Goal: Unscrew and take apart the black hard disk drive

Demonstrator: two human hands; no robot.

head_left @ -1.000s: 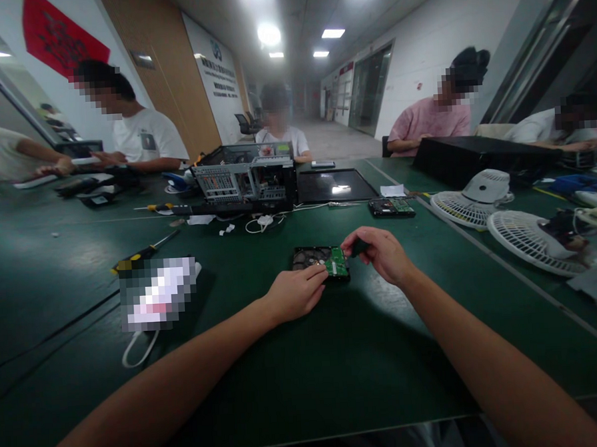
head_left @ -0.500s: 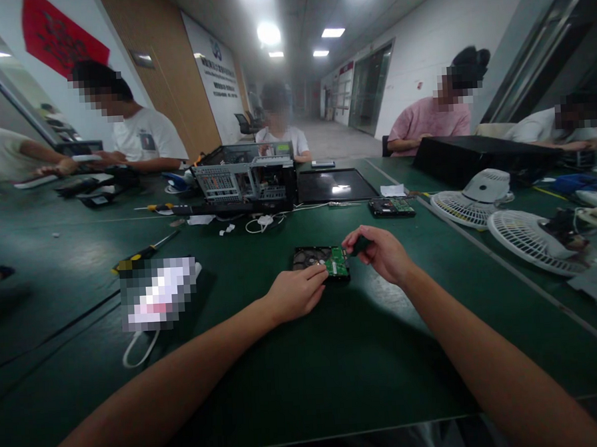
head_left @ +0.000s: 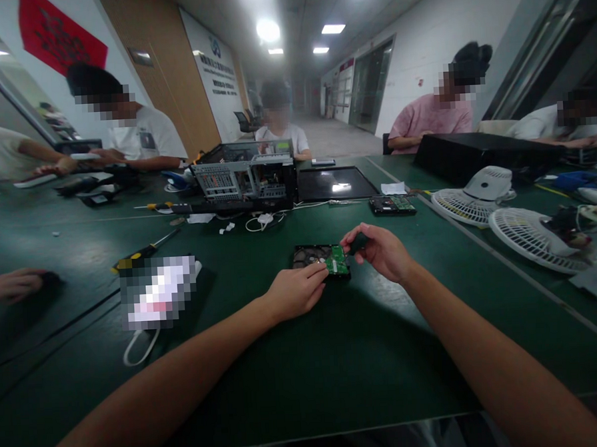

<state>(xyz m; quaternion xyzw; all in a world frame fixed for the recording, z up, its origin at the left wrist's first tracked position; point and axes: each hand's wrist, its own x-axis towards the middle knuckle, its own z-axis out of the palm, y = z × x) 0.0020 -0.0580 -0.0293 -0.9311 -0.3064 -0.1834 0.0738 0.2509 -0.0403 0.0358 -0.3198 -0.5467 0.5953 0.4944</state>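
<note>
A hard drive with a green circuit board point(head_left: 336, 260) lies flat on the green table point(head_left: 306, 376), in front of me. My left hand point(head_left: 298, 293) rests on its near edge, fingers together; whether they grip anything small is hidden. Over the drive's right end, my right hand point(head_left: 377, 251) is closed around a small dark object point(head_left: 359, 243), perhaps a tool handle. Its tip cannot be made out.
An open computer case point(head_left: 246, 179) and a dark flat panel point(head_left: 335, 183) stand farther back. A second drive point(head_left: 392, 205) lies behind my right hand. White fan parts point(head_left: 534, 241) are at right, a yellow-black screwdriver point(head_left: 140, 257) at left. Another person's hand point(head_left: 16, 285) is far left.
At the far left, another person's hand has come farther into view with a dark object at its fingers. My own hands have barely moved.
</note>
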